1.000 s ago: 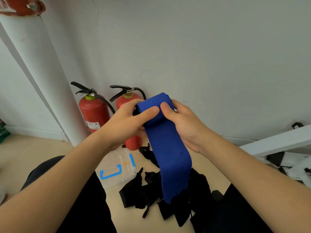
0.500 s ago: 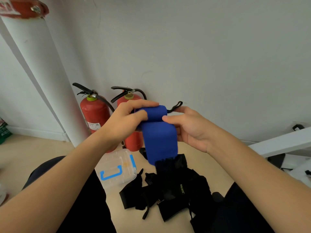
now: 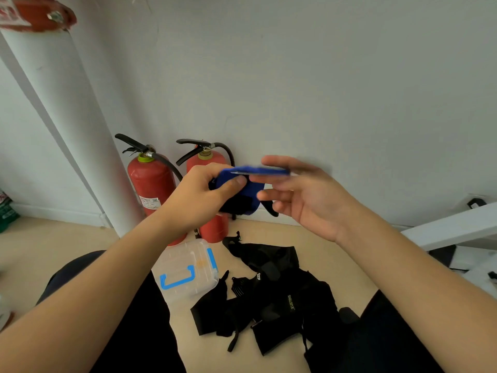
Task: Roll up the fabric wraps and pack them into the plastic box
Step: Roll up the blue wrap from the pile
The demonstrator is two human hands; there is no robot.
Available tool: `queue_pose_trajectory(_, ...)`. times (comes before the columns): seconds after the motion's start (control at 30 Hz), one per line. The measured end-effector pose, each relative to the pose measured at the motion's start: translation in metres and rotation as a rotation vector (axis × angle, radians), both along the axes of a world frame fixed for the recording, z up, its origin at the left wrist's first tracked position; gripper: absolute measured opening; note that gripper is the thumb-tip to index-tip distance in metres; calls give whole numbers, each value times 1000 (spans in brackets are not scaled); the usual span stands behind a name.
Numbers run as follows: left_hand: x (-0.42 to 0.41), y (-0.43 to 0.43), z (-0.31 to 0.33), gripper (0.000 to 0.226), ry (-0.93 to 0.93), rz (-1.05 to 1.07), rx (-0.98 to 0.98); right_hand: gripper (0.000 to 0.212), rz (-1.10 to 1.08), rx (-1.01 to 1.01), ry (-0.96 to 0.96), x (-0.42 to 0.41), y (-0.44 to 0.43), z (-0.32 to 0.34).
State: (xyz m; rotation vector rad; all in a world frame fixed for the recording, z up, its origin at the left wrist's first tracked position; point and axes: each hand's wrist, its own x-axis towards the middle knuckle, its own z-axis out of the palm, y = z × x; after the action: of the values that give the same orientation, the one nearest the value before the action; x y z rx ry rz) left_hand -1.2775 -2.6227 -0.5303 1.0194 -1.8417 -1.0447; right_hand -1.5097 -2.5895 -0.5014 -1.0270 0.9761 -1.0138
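gripping blue wrap, left hand

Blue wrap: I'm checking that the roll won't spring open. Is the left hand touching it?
Touching. The head view shows the left hand gripping the blue wrap, with the thumb pressed across the rolled fabric.

The plastic box lies left of the fabric wraps.

Floor — box, black wraps, extinguishers.
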Motion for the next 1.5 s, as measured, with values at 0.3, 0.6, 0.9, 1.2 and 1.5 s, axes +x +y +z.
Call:
queue_pose_trajectory(0.3,-11,12,-2,48,-82,-63,-5,17,-288,-170,470,6,-11,-18)
queue_pose_trajectory(0.6,-3,9,2,67,116,19,5,22,-153,-145,276,28,-3,-19)
queue_pose_trajectory(0.9,-7,18,7,57,163,-176,227,14,-193,-467,475,35,3,-20)
queue_pose_trajectory(1.2,-22,21,-2,90,-83,15,-155,28,-355,-326,329,39,-10,-22)
queue_pose_trajectory(1.5,-28,20,-3,73,0,-102,184,20,-481,-595,596,44,-7,-27)
